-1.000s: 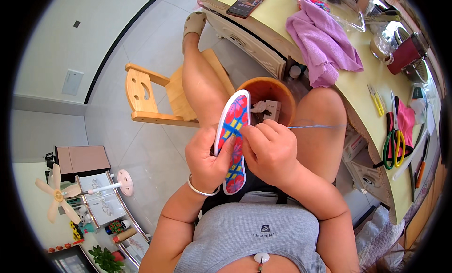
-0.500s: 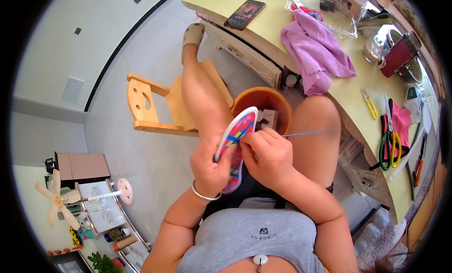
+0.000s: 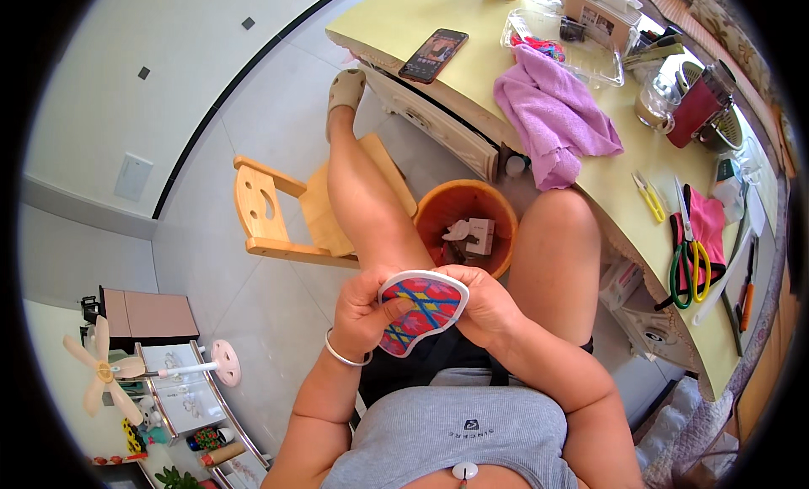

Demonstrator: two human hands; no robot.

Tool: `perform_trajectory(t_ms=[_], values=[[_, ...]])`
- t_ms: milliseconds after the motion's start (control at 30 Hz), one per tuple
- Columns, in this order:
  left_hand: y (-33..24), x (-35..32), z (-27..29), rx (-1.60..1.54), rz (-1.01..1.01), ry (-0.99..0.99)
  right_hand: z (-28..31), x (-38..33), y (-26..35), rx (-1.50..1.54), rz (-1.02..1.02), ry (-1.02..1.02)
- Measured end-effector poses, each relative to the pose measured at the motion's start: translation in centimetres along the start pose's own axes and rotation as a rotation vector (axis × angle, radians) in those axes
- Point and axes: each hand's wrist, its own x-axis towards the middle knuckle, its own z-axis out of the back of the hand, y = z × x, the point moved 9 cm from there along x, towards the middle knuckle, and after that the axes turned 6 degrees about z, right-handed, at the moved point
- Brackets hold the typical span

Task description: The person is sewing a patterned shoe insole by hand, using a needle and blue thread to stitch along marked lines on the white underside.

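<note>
1. Insole (image 3: 440,298): one, patterned, white-edged, bent, located between my left hand (image 3: 361,312) and right hand (image 3: 489,308).
2. Left grip: pinching the insole, thumb on the patterned face.
3. Right grip: at the insole's right edge; fingers partly hidden, so I cannot tell whether it pinches.
4. Beyond: one orange bin (image 3: 440,206) containing one white box (image 3: 480,236); one wooden chair (image 3: 257,206).
5. Desk (image 3: 484,40), right: one phone (image 3: 433,56), one purple cloth (image 3: 556,118), one pair of scissors (image 3: 685,219).
</note>
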Motion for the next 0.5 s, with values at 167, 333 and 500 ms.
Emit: perform_trajectory(t_ms=[167,333,500], values=[[-0.3,-0.9,-0.1,0.003,-0.077,0.094,2.0,1.1,8.0,0.172,0.323,-0.014],[-2.7,-0.9,10.2,-0.425,-0.103,-0.29,10.3,-5.7,21.5,0.497,0.656,0.059],[-3.9,-6.0,26.5,-0.871,-0.296,-0.352,33.2,-24.4,40.6,0.088,1.132,-0.399]])
